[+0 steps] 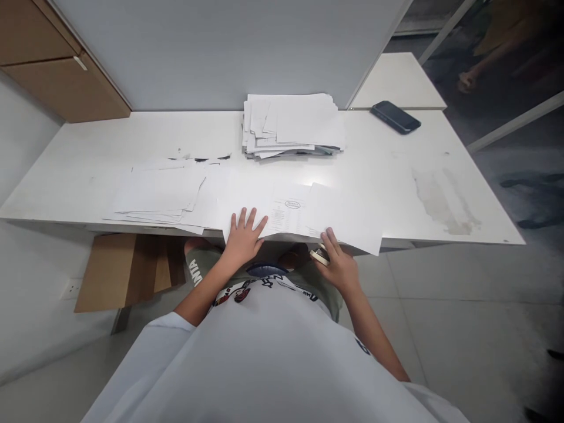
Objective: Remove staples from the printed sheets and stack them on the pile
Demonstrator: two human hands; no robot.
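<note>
My left hand [243, 241] lies flat with its fingers spread on white paper at the table's front edge. Just right of it is a printed sheet [288, 216] with lines of text and an oval mark. In my right hand [341, 264] is a small cream stapler-like tool [320, 254] with a dark middle, partly hidden by the palm. The fingers of that hand rest on the near edge of the papers. A blank white sheet [359, 220] reaches past the table edge on the right.
On the white table [383, 176], a thick paper stack [304, 120] stands at the back. Loose sheets [161, 191] lie left, near dark torn scraps [201, 160]. A phone [395, 117] sits at the back right. Cardboard boxes are at the upper left [74, 88] and under the table [110, 270].
</note>
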